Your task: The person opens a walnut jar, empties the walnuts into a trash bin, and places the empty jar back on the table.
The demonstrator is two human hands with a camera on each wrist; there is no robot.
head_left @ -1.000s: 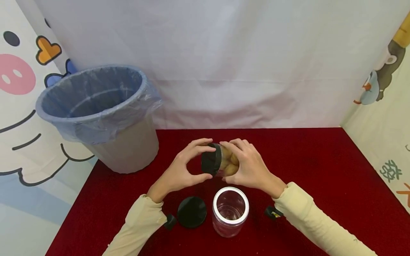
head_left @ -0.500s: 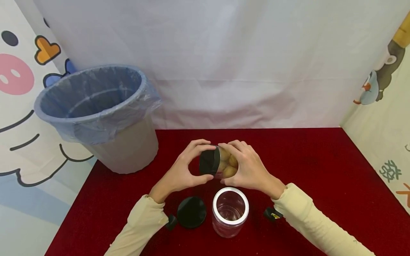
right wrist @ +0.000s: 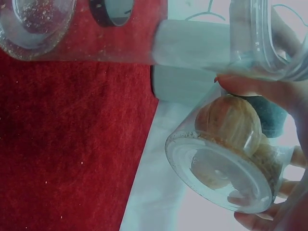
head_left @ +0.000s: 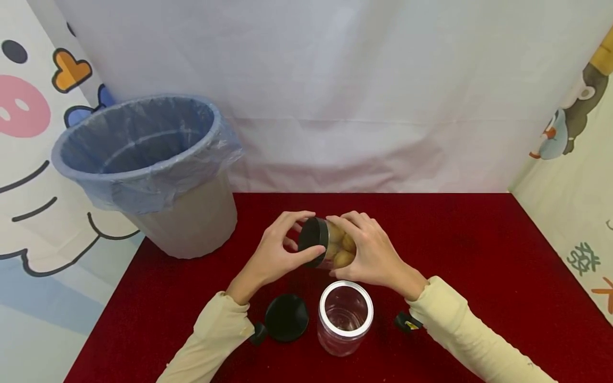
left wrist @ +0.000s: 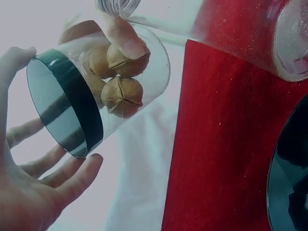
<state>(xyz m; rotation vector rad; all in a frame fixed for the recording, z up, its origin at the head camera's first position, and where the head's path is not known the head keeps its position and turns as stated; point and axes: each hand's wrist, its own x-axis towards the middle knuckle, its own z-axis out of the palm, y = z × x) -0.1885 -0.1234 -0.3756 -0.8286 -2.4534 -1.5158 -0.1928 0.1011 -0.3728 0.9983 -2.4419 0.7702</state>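
A clear jar [left wrist: 149,91] of walnuts [left wrist: 122,94] is held tilted on its side over the red cloth, its black screw lid [head_left: 310,234] facing left. My right hand [head_left: 373,250] grips the jar's body near its base. Around the lid curls my left hand [head_left: 270,255], thumb across the near side and fingers partly hidden behind it. In the right wrist view the jar's clear bottom [right wrist: 216,178] shows with nuts behind it. Just nearer to me stands an uncovered clear jar [head_left: 339,343] with a bright rim. Left of it lies a loose black lid [head_left: 286,318].
A large bin [head_left: 201,229] lined with a blue plastic bag stands at the back left. The red cloth [head_left: 455,255] covers the table. A white curtain [head_left: 373,96] hangs behind, with printed cartoon sheets at both sides.
My left hand has shifted its hold: the thumb now lies higher across the lid and the fingers have gone behind it. The right hand and the jar stay nearly in place.
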